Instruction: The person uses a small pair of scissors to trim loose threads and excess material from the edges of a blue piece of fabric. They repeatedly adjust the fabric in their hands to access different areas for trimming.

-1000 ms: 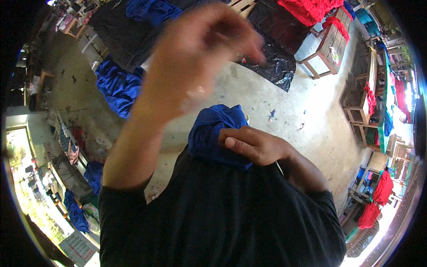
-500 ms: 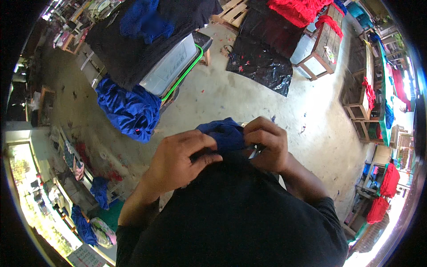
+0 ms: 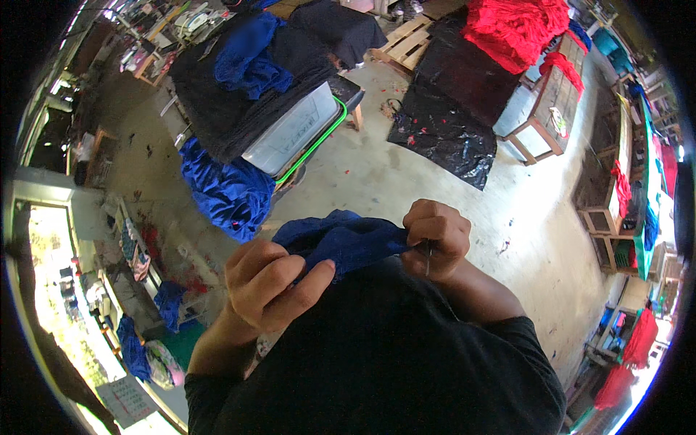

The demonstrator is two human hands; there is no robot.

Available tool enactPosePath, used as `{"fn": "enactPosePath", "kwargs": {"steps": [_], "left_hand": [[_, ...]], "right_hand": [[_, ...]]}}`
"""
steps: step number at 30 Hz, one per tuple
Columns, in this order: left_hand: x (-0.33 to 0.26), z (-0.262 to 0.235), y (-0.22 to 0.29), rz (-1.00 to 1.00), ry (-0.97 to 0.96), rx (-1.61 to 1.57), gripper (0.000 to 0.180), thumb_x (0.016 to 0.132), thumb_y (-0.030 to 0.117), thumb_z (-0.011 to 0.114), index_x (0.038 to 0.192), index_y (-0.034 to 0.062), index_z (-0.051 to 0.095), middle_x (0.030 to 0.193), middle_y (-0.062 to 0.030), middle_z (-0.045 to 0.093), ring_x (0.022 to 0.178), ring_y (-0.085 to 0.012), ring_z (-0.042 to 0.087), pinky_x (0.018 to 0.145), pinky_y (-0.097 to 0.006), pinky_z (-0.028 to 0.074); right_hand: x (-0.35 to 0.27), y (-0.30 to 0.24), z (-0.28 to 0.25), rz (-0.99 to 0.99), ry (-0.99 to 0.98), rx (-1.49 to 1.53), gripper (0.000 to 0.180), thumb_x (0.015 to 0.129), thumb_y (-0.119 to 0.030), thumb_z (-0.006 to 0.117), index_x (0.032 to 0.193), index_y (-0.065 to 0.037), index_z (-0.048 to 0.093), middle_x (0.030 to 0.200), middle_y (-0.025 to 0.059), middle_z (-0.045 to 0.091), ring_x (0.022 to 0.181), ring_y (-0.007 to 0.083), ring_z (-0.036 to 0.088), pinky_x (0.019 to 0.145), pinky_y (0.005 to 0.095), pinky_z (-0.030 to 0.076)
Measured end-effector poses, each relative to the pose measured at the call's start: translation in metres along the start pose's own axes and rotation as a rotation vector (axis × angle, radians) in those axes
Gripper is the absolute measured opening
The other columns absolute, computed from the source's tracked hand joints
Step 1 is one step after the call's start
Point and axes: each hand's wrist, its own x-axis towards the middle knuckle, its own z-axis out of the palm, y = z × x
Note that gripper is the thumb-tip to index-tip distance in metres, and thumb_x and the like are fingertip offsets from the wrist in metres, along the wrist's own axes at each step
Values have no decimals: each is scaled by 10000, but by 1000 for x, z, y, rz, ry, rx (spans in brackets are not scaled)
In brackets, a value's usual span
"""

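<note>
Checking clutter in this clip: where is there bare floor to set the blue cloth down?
Bare concrete floor lies beyond both hands, bordered by the black plastic sheet, the blue fabric pile and the wooden crates. The table on the left is heaped with dark cloth, and the shelves on the right are crowded.

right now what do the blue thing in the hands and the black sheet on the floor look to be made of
The blue thing, held by the left hand and right hand, looks like soft matte knit cloth: it bunches and folds. The black sheet looks like thin plastic film: glossy, crinkled highlights.
</note>
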Motion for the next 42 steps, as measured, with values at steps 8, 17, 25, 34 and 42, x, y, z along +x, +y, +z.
{"fn": "enactPosePath", "kwargs": {"steps": [8,17,25,34,42], "left_hand": [[23,39,10,-643,-204,-509,215,792,123,802,991,73,740,840,-91,643,696,-182,608,596,-299,478],[-57,76,31,-1358,813,-1093,70,858,-14,701,915,22,681,838,-103,689,787,-168,647,692,-313,518],[-75,80,43,-1401,-78,767,478,789,83,770,1249,43,643,1211,-195,650,1100,-343,633,970,-429,482],[-7,139,45,-1110,172,-214,463,754,92,800,1189,51,648,1145,-150,665,1066,-313,642,1017,-432,455],[-5,93,50,-1331,449,-472,206,983,189,608,935,-11,619,736,-52,560,698,-87,509,623,-288,434]], "right_hand": [[27,31,-30,103,-229,228,114,815,-83,715,875,1,667,815,112,684,693,245,672,596,325,521],[32,68,-31,410,-444,461,257,617,94,667,852,-6,637,812,73,664,678,160,609,606,268,458],[43,83,-39,584,-427,525,303,645,145,647,890,-26,599,801,15,600,714,63,530,647,210,415],[88,73,-29,650,-679,454,191,774,89,717,904,-18,625,800,-8,606,696,38,516,615,202,390],[142,97,-21,528,-1104,65,311,751,-177,833,949,-28,646,683,38,594,684,105,557,641,284,425]]}}
